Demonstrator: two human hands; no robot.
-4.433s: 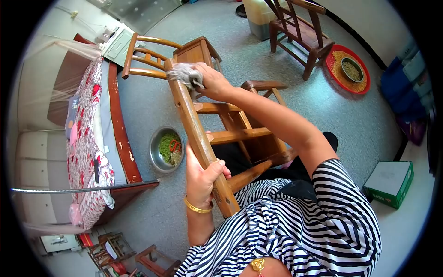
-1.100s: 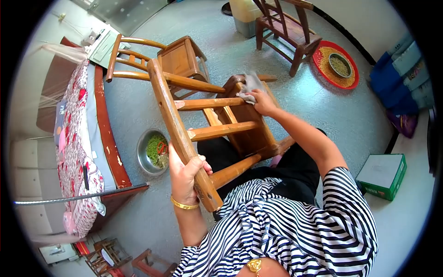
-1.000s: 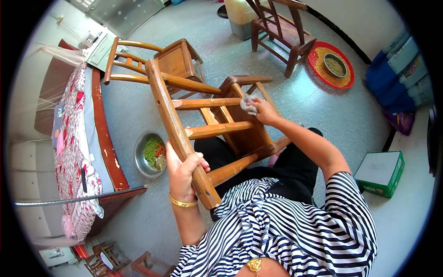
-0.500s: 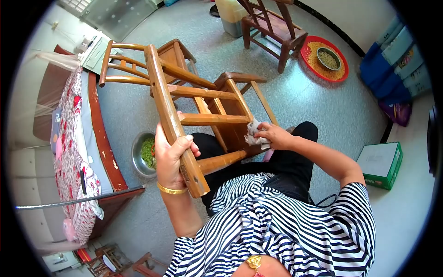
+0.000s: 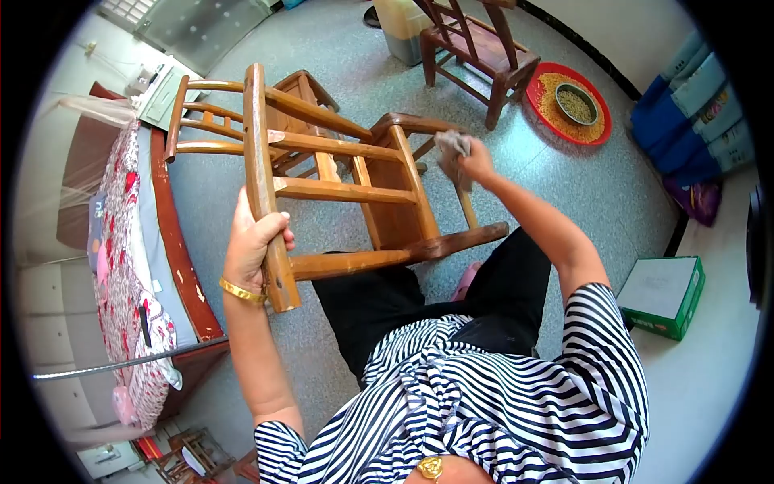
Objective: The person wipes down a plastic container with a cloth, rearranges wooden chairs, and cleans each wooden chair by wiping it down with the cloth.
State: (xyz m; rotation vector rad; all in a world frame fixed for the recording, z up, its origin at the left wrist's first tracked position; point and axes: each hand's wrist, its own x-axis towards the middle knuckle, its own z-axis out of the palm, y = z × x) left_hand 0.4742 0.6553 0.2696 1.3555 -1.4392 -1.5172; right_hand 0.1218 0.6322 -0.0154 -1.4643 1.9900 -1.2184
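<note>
A wooden chair [image 5: 347, 191] is tipped over in front of my knees, its rungs facing me. My left hand [image 5: 256, 242] is closed round the lower part of one thick post, thumb over the top. A crumpled grey cloth [image 5: 453, 145] is bunched in my right hand [image 5: 477, 163], at the far right side of the chair near the end of a rail. The cloth is slightly blurred, and I cannot tell whether it touches the wood.
Behind it stands another wooden chair [image 5: 300, 101]. A darker chair [image 5: 476, 48] is further back, beside a red tray [image 5: 598, 137] of yellow grains holding a metal bowl [image 5: 595, 119]. A bed [image 5: 129, 266] lies left; a green-and-white box [image 5: 663, 294] sits right.
The chair has shifted left and slightly away from me with my left hand. My right hand has moved the cloth up and away, from the near rungs to the far rail.
</note>
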